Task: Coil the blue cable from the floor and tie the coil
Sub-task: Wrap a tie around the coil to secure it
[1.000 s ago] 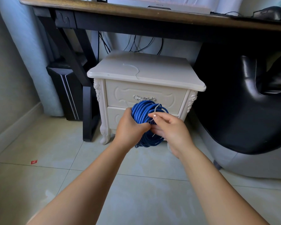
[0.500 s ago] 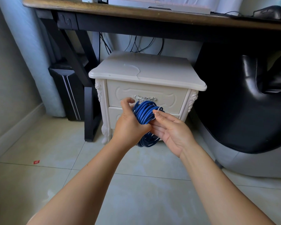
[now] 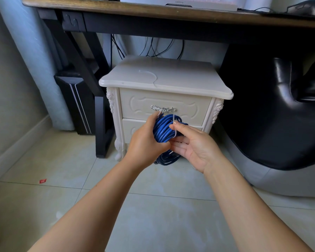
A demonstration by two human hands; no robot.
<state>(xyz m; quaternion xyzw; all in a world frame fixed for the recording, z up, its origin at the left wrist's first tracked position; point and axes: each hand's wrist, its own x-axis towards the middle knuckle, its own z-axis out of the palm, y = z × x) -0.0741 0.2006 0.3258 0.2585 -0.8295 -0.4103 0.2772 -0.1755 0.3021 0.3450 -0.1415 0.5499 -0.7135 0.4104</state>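
The blue cable (image 3: 163,130) is off the floor (image 3: 153,215) and wound into a coil, held in the air just in front of the lower drawer of the white nightstand (image 3: 164,82), under the worktop (image 3: 171,14); the lower turns hang in shadow below the hands. The left hand (image 3: 146,142) has its grip closed round the left side of the bundle, fingers wrapped behind it and out of sight. A white tie (image 3: 174,131) now runs up and over the near turns; half a second ago the right hand (image 3: 195,148) lay flat against the coil with fingers straight, and it has since brought its thumb up to nip the tie, so its grip is narrow and holding that strip, as best the view shows. The tie's far end appears to reach the left fingertips near the drawer handle (image 3: 163,109), but whether it is held there cannot be told. Judgement: coiling is complete and the tying step is under way, not finished; no closed loop or knot is visible. The next move calls for drawing the two ends together without the left grip slackening, or the turns may spring apart. A second thin white strip (image 3: 149,72) lies on the nightstand top; a red scrap (image 3: 42,181) lies on the floor to the left; a black chair (image 3: 271,106) stands to the right.
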